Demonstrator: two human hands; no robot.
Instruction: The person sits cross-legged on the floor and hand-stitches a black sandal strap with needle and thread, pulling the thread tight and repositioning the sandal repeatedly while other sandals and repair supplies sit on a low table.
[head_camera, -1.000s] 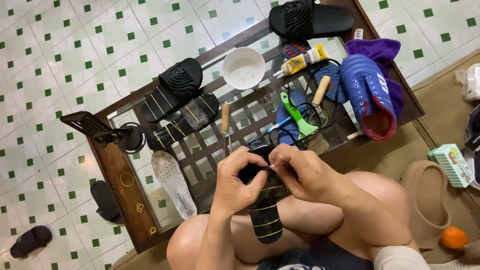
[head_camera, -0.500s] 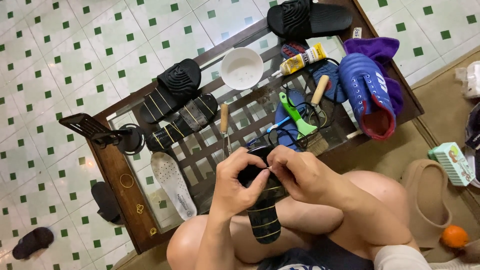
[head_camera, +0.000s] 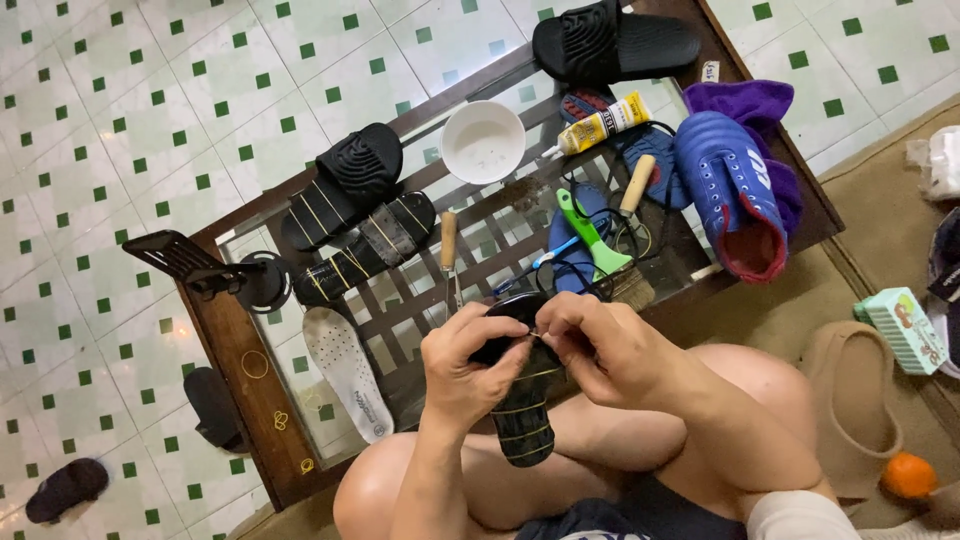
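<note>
Holding a black rubber slide sandal with thin yellow bands (head_camera: 522, 415) over my bare knees, I grip its upper end with my left hand (head_camera: 468, 372), fingers (head_camera: 497, 332) curled tight around it. My right hand (head_camera: 598, 347) meets it from the other side, thumb and forefinger pinched narrow at the same spot; what sits between them is too small to tell. Both wrists bend inward, just short of the dark wooden counter with a glass top (head_camera: 262, 395). On it stands a round white bowl (head_camera: 483, 142) that looks empty, near a yellow glue tube (head_camera: 600, 123), a green-handled brush (head_camera: 598, 243) and a blue sports shoe (head_camera: 733, 190). Compared with half a second ago, my hands keep the same grip and the sandal has barely shifted.
</note>
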